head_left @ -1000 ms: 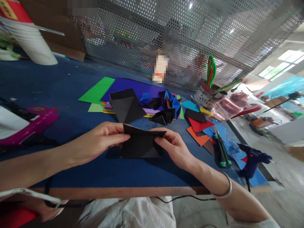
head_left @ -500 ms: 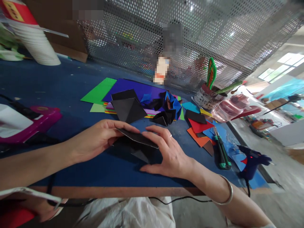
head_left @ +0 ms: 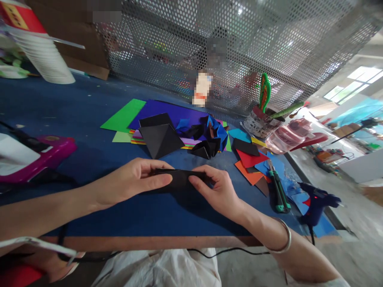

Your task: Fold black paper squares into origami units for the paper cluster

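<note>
Folded black paper (head_left: 179, 181) is held just above the blue table (head_left: 125, 215), its long top edge facing away from me. My left hand (head_left: 134, 179) pinches it near the left end, thumb on the near face and fingers behind. On the other end, my right hand (head_left: 220, 189) grips it the same way, a ring on one finger. Beyond the hands lies another folded black paper piece (head_left: 160, 137), resting on a stack of coloured sheets (head_left: 136, 136). Small folded black and blue paper pieces (head_left: 214, 135) sit to its right.
At right are loose coloured paper scraps (head_left: 248, 159), a green utility knife (head_left: 278, 187) and a dark blue glue gun (head_left: 318, 203). Behind them stand a pot (head_left: 260, 123) and a pink bottle (head_left: 285, 137). A magenta object (head_left: 50, 155) lies left, below stacked paper cups (head_left: 48, 56).
The black paper, previously spread open and tilted, is now flattened together upright between both hands. My right thumb has moved up from below onto its near face.
</note>
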`<state>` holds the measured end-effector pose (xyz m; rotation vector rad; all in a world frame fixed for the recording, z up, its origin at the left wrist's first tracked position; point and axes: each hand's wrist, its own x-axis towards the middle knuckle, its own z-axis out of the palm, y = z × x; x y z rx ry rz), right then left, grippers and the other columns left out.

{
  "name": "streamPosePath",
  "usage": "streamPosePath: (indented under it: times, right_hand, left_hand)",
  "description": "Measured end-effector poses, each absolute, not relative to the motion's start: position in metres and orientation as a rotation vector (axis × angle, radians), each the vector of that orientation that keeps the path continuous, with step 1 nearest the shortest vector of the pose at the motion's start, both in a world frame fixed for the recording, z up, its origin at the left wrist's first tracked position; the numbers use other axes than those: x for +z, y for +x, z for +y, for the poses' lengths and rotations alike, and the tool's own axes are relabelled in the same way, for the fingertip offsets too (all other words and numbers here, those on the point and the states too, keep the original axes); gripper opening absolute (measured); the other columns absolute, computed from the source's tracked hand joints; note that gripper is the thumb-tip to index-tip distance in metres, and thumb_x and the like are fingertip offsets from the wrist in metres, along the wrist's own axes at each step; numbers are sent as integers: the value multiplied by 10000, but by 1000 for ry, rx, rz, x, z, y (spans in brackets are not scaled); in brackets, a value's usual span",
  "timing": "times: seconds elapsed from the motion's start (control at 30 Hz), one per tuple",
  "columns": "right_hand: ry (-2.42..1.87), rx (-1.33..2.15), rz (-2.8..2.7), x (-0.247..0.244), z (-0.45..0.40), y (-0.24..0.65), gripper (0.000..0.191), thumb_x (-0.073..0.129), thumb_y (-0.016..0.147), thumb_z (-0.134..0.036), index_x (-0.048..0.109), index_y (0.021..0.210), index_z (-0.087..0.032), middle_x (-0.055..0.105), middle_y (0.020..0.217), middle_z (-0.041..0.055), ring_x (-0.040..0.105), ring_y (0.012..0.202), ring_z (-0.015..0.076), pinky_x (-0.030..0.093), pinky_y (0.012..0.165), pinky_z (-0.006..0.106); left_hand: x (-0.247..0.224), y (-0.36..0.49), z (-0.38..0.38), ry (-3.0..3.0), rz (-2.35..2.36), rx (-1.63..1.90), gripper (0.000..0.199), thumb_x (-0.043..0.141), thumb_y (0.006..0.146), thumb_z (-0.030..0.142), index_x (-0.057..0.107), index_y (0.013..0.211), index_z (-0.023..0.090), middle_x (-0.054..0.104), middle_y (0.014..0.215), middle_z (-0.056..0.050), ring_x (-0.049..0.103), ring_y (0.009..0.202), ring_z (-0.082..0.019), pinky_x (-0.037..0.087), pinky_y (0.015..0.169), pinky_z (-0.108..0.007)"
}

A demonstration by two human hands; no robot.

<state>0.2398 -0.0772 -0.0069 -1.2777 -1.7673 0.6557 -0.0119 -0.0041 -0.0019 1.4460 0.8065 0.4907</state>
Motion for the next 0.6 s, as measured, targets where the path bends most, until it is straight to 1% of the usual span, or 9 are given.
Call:
streamPosePath:
  times: [0.07, 0.17, 0.3, 0.4, 0.5, 0.6]
  right_hand:
    - [-1276, 753, -1718, -7, -78, 238, 168, 722, 988, -368, 800, 947, -224, 732, 736, -13, 637, 631, 138, 513, 580, 256]
    - [-1275, 919, -1637, -8, -79, 235, 183, 754, 958, -404, 787, 949, -224, 693, 726, -23, 589, 616, 126, 485, 566, 254]
    - [-1264, 1207, -1521, -9, -77, 233, 333, 847, 876, -541, 751, 938, -228, 646, 729, -40, 561, 612, 117, 486, 561, 253]
    - [-1264, 1305, -1491, -11, -76, 233, 405, 898, 814, -582, 733, 913, -226, 647, 731, -43, 572, 630, 121, 493, 575, 256]
    - [-1285, 1279, -1524, -13, -76, 234, 334, 863, 857, -525, 736, 902, -219, 646, 718, -42, 570, 635, 122, 471, 573, 251]
    - [-1332, 1159, -1581, -14, -75, 237, 213, 837, 871, -389, 752, 961, -215, 666, 750, -47, 576, 650, 117, 454, 588, 242]
  left_hand:
    - [-6, -11, -4, 1464, 862, 499, 366, 846, 848, 565, 886, 1016, 243, 872, 919, -8, 771, 810, -214, 595, 712, -263]
    - [-8, -10, -3, 1471, 860, 509, 316, 850, 835, 539, 900, 946, 247, 863, 875, -2, 739, 757, -196, 568, 676, -253]
    - [-10, -10, -3, 1530, 865, 537, 289, 839, 846, 538, 900, 904, 262, 809, 770, 12, 676, 683, -166, 497, 601, -227]
    - [-14, -11, -2, 1604, 870, 530, 349, 829, 840, 601, 880, 853, 256, 759, 695, 5, 634, 629, -164, 457, 547, -229]
    - [-16, -11, -2, 1655, 867, 497, 384, 803, 838, 632, 859, 843, 252, 756, 693, -3, 650, 626, -179, 478, 539, -239]
    - [-17, -10, -5, 1810, 902, 529, 318, 767, 862, 554, 849, 935, 256, 783, 742, 1, 696, 649, -194, 531, 570, -253]
